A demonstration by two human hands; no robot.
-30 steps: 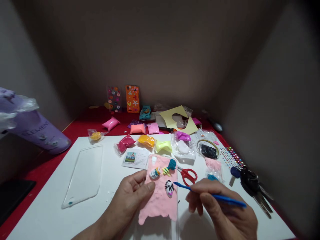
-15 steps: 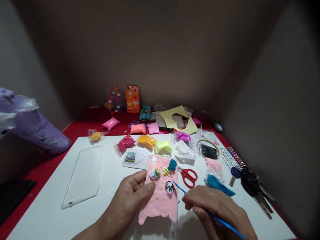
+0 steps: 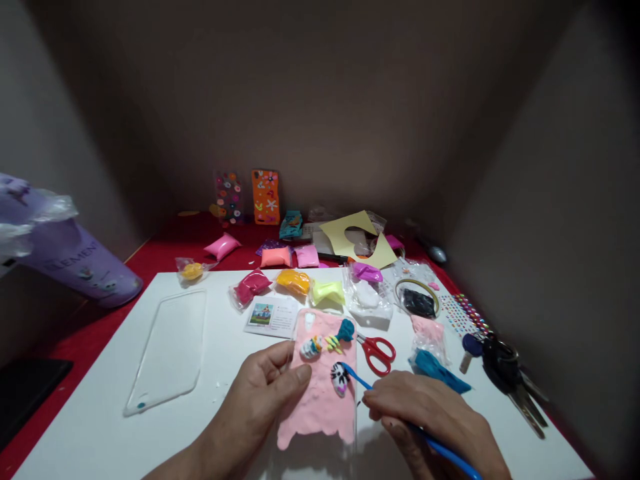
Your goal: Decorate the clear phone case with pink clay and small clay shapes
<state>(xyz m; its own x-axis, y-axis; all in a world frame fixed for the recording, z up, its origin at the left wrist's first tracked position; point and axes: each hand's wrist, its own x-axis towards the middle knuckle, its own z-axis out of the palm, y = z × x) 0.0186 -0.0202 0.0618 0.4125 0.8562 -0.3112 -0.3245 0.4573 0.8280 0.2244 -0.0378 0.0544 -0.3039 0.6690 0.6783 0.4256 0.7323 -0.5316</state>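
Note:
My left hand grips the left edge of a clear phone case coated in pink clay, its thumb lying on the front. Small clay shapes sit on the pink layer: a teal and yellow piece, a white striped one and a black-and-white figure. Closed round a thin blue modelling tool, my right hand is to the right of the case. The tool's tip is at the upper right of the black-and-white figure; it looks to be touching it.
Red-handled scissors lie just right of the case. A clear case rests on the white board at left. Bagged clay packs, such as an orange one, line the back. Keys are at right; a purple tumbler stands left.
The blue tool has shifted slightly left, its tip now against the black-and-white figure's upper edge. The case and my left hand are nearly still.

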